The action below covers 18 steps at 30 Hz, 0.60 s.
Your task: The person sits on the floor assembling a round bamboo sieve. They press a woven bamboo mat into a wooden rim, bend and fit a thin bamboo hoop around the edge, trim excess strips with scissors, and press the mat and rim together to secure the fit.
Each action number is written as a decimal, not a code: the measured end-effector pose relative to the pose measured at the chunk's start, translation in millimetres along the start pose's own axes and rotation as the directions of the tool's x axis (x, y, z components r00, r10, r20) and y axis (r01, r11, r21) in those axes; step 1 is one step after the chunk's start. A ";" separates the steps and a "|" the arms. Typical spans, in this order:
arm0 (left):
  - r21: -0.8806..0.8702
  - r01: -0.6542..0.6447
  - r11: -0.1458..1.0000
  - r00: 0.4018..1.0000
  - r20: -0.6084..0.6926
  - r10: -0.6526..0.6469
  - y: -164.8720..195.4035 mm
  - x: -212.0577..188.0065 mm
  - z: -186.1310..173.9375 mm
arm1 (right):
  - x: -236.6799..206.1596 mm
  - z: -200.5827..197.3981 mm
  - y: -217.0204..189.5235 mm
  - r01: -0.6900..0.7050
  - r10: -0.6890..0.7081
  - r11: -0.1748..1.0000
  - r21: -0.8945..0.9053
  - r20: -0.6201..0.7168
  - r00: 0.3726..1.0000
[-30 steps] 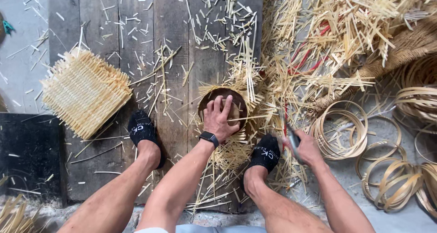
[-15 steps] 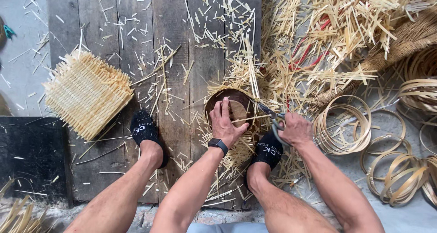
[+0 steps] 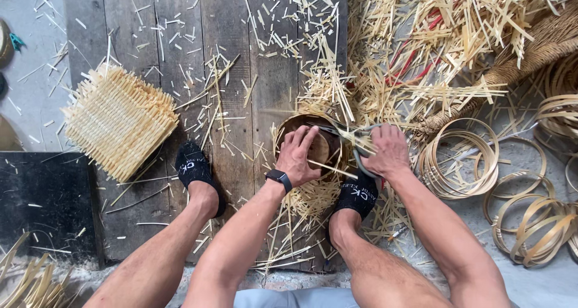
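Observation:
A small round woven piece [image 3: 288,126] with a brown disc in its middle sits on the wooden boards between my feet, bamboo strips sticking out all around its rim. My left hand [image 3: 298,154], with a black watch at the wrist, presses down on top of it. My right hand [image 3: 386,151] grips a pair of scissors [image 3: 344,133] at the piece's right rim, the blades lying across the protruding strips.
A stack of square woven mats [image 3: 120,121] lies at the left. Bamboo hoops [image 3: 459,159] lie at the right, with more hoops [image 3: 530,227] further out. A heap of cut strips [image 3: 433,37] fills the upper right. A black board [image 3: 42,206] lies lower left. My feet wear black socks [image 3: 195,168].
My right hand has come up from beside my right foot to the round piece's right rim, bringing the scissors. My left hand has stayed on the piece.

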<state>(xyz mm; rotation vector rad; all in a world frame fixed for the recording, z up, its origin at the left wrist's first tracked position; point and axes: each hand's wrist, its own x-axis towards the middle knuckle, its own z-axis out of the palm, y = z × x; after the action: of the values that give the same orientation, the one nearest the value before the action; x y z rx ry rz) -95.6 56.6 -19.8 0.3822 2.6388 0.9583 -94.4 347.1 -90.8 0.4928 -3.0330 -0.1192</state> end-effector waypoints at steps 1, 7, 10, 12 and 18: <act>0.011 -0.026 1.000 0.999 0.035 0.025 -1.2 -0.9 -2.1 | 2.0 5.0 -1.6 -0.028 0.026 0.999 0.015 0.118 0.993; 0.029 0.271 0.962 0.958 -0.106 -0.266 8.6 -9.2 13.0 | -3.4 13.2 14.4 -0.021 -0.018 0.989 0.150 0.255 0.967; 0.090 0.226 0.970 0.961 -0.185 -0.207 10.9 -11.0 22.6 | -0.7 13.6 10.2 0.063 -0.060 0.993 0.104 -0.032 0.998; 0.128 0.127 0.984 0.992 -0.039 -0.123 3.9 -10.1 20.0 | 2.2 15.3 3.0 0.058 -0.059 0.997 0.043 0.025 0.998; 0.180 -0.035 0.983 0.993 0.121 0.013 -13.2 -5.2 2.6 | 0.1 8.7 11.8 -0.055 -0.007 0.985 0.163 0.357 0.934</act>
<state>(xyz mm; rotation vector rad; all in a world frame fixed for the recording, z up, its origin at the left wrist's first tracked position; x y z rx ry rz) -91.7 46.5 -29.3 0.4987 2.6241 0.6800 -98.9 358.8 -98.4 0.4931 -3.4249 0.0616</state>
